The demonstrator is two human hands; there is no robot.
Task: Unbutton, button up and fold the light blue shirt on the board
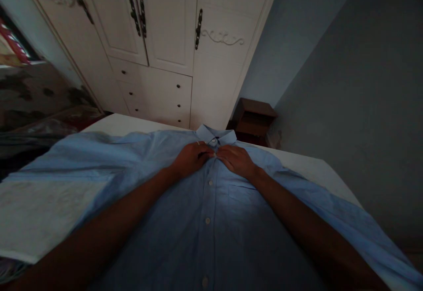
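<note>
Blue shirt [244, 229] lies front-up on your white desk [310, 161], collar [227, 137] near the far edge, sleeves [82, 154] out to both sides. Your left hand [191, 157] pinches the placket [209, 200] at a button [214, 154] just below the collar; your right hand [238, 161] pinches it from the other side. Wardrobe [214, 75] stands beyond.

The blue shirt [238, 220] runs past the bottom edge, which cuts off its hem. The fingers [226, 152] of both hands partly hide a pale button [214, 154], too small to show whether it is fastened. Beyond, the wardrobe [172, 22] loses its top, and a dark heap [15, 154] at the left is blurred.
</note>
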